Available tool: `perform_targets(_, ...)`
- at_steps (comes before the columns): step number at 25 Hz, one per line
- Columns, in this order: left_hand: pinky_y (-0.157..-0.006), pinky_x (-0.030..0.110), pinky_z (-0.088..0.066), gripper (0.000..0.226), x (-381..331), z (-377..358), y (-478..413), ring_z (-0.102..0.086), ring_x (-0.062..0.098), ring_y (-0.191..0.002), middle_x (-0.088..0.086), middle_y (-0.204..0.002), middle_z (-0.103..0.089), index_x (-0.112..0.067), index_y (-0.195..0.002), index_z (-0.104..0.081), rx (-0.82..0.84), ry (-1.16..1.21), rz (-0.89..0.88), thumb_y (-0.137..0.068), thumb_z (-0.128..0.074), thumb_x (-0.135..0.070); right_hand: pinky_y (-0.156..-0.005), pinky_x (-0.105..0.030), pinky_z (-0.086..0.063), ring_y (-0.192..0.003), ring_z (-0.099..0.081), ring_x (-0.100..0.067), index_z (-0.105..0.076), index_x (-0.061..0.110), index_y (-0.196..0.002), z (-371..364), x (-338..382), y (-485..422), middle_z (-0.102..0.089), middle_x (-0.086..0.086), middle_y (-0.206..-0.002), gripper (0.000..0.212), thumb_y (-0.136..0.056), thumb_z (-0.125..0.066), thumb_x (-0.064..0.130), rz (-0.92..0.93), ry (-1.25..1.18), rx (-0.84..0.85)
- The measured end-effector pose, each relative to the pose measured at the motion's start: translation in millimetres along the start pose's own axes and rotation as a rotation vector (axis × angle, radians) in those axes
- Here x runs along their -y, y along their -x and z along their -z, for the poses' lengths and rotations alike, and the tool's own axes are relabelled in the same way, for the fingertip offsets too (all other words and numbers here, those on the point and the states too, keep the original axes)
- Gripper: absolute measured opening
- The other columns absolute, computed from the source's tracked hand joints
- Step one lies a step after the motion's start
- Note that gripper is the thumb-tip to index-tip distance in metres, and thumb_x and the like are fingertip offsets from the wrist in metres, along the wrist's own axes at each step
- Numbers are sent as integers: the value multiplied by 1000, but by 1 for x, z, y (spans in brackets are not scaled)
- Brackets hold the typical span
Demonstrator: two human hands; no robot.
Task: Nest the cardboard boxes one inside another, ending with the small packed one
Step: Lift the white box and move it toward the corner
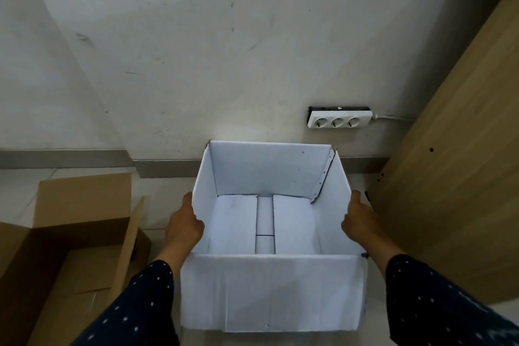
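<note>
A white painted wall [196, 50] fills the upper part of the frame, with small dark scuff marks on it, and a grey skirting board [64, 159] runs along its foot above a pale floor [157, 205]. On the wall, right of centre, sits a white socket strip [338, 121] with three round outlets and a white cable going to the right. A light wooden panel [460, 177] stands along the right edge of the frame. No brand, label or writing can be read anywhere.

In the lower centre the white box [272, 289] is open at the top, and its bottom flaps show inside. The left hand [184, 226] presses on the outside of its left wall, thumb over the rim, fingers closed on the cardboard. The right hand [361, 223] grips the right wall in the same way. Both sleeves are dark with white dots.

In the lower left of the frame lies the brown box [70, 247], open, its flaps standing up, just beside the left arm.
</note>
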State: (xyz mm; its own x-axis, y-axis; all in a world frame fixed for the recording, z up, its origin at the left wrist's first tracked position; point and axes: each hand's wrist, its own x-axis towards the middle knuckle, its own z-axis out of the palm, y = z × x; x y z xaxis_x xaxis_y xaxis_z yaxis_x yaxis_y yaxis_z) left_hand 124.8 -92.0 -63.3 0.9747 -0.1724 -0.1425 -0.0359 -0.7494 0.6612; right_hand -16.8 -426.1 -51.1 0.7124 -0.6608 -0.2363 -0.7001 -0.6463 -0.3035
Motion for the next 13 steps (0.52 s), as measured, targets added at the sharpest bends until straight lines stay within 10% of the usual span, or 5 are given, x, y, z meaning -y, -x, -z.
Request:
perform_targets(8, -71, 36, -49, 52, -1, 16, 1, -60, 31, -95, 15, -122, -58, -15, -139, -28, 92, -19, 40, -92, -51, -17, -92, -50, -53, -111, -58, -36, -26, 10, -143, 5, 19, 5, -50, -18, -133, 72, -84, -66, 16, 4, 56, -89)
perform_targets(13, -86, 37, -46, 53, 22, 79, 25, -57, 31, -111, 10, -132, -55, -18, -138, -35, -71, -75, -38, -90, -54, -31, -105, -47, -38, -132, -40, -33, -32, 17, -147, 0, 120, 50, -36, -11, -150, 66, -87, -59, 20, 392, 85, -266)
